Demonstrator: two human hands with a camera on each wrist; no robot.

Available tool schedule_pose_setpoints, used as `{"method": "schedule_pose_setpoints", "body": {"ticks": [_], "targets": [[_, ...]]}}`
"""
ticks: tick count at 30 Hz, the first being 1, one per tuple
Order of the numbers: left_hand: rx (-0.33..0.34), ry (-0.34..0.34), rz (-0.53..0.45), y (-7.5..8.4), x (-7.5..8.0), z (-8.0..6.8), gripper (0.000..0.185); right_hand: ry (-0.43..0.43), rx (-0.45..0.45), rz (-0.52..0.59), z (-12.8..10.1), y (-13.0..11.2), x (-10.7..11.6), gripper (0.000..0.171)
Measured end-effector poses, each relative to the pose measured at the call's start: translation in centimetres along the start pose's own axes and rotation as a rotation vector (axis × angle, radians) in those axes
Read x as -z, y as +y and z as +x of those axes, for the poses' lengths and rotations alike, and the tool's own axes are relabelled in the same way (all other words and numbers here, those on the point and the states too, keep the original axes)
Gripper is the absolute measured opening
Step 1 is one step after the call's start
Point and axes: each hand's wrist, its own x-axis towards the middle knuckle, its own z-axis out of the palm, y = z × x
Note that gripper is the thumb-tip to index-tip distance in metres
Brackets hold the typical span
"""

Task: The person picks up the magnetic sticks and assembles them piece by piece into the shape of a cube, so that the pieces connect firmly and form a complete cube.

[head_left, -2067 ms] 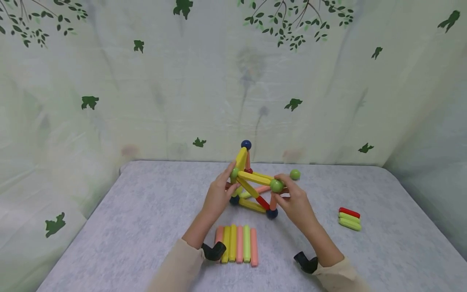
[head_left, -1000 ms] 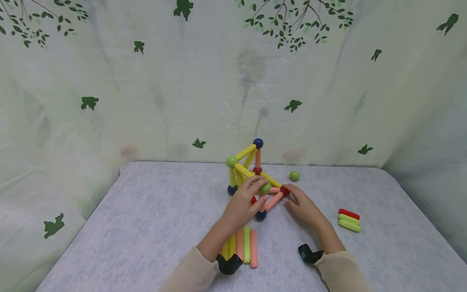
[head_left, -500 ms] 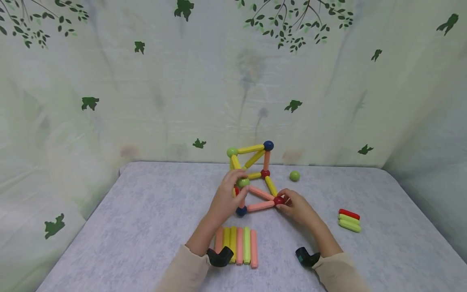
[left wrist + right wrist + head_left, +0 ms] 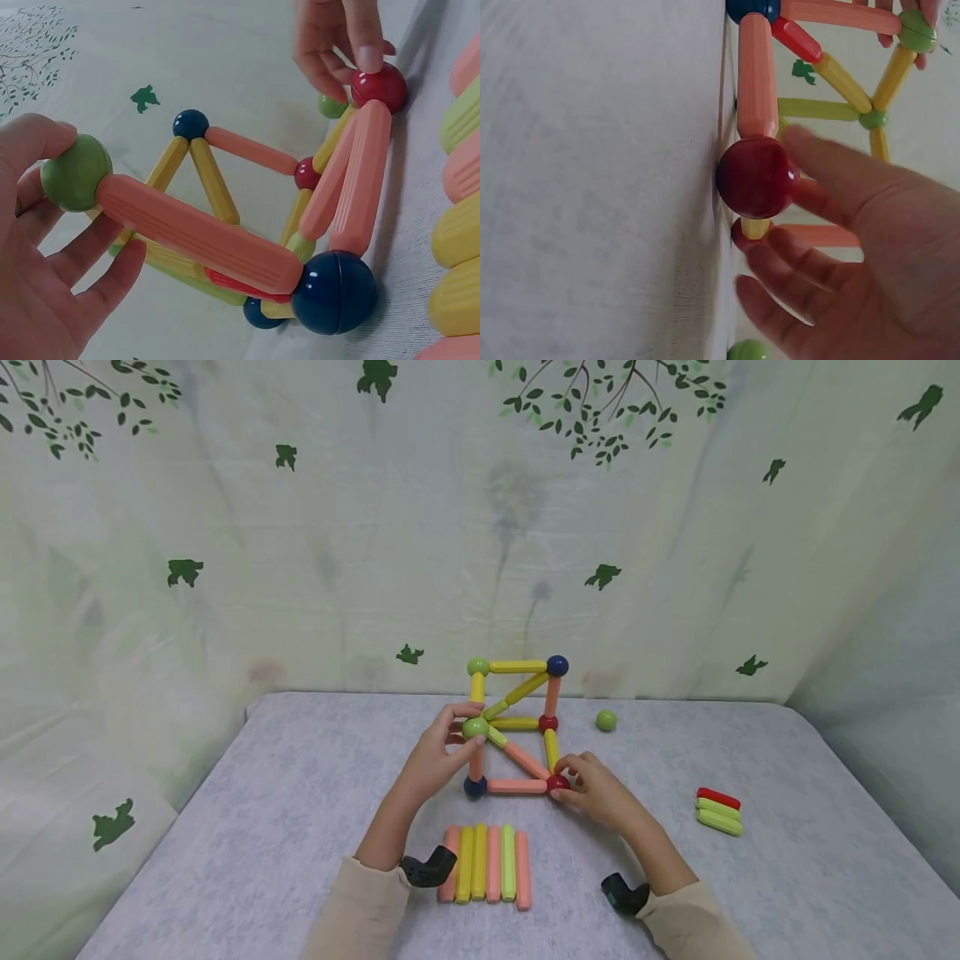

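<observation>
A frame of rods and balls from a magnetic building set stands on the table, square-on in the head view. My left hand (image 4: pixel 433 762) pinches the green ball (image 4: pixel 77 173) at its near upper left corner, thumb and fingers on either side. A pink rod (image 4: pixel 201 234) runs from that ball to the blue ball (image 4: pixel 334 292) at the near lower left. My right hand (image 4: pixel 597 790) grips the red ball (image 4: pixel 757 178) at the near lower right, where pink rods and a yellow rod meet. At the back, another green ball (image 4: pixel 477 667) and a blue ball (image 4: pixel 557 666) top the frame.
Several pink, yellow and light green rods (image 4: pixel 493 864) lie in a row in front of the frame. To the right is a short stack of red and light green rods (image 4: pixel 718 811). A loose green ball (image 4: pixel 607 720) sits toward the back edge.
The frame has turned so its front faces me. My left hand, with the green ball, has come left; my right hand has shifted from the upper green ball to the lower red one.
</observation>
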Motion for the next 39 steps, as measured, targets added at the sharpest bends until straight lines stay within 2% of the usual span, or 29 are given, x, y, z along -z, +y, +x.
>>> {"method": "schedule_pose_setpoints", "body": {"ticks": [4,7,10,15,16,18,21,24,28,30,34,37,39], "targets": [[0.016,-0.015,-0.036,-0.2,0.0,0.0,0.035,0.044,0.044,-0.026,-0.5,-0.9,0.1,0.043],[0.034,-0.021,-0.047,-0.2,0.0,0.1,0.036,0.031,0.116,-0.004,-1.3,-1.8,0.1,0.046],[0.045,-0.027,-0.059,0.2,0.0,0.0,0.037,-0.049,0.165,0.043,-2.4,-2.6,-0.3,0.05],[0.061,-0.04,-0.056,2.4,0.3,-0.3,0.036,-0.237,0.159,0.161,-4.2,-3.2,-1.6,0.065],[0.055,-0.039,-0.049,2.3,0.3,-0.3,0.036,-0.268,0.149,0.172,-4.5,-3.4,-1.9,0.067],[0.056,-0.037,-0.052,2.3,0.3,-0.3,0.036,-0.31,0.137,0.137,-4.9,-3.6,-2.6,0.072],[0.033,-0.024,-0.04,1.0,0.1,-0.2,0.035,-0.332,0.108,0.011,-5.5,-4.1,-3.5,0.071],[0.017,-0.014,-0.03,0.1,0.0,-0.1,0.034,-0.31,0.082,-0.113,-6.0,-4.7,-4.1,0.063],[0.019,-0.011,-0.032,-0.4,-0.1,0.0,0.034,-0.246,0.063,-0.185,-6.4,-5.2,-4.2,0.055],[0.026,-0.012,-0.029,-0.2,-0.1,0.0,0.034,-0.219,0.041,-0.181,-6.2,-5.4,-3.8,0.047],[0.036,-0.022,-0.033,1.5,0.1,-0.3,0.034,-0.154,0.04,-0.14,-5.4,-5.5,-2.5,0.028],[0.036,-0.027,-0.027,2.8,0.1,-0.5,0.034,-0.082,0.081,-0.079,-4.5,-5.6,-1.3,0.018],[0.03,-0.027,-0.017,3.0,0.1,-0.5,0.035,-0.022,0.108,-0.031,-4.0,-5.8,-0.4,0.018]]}}
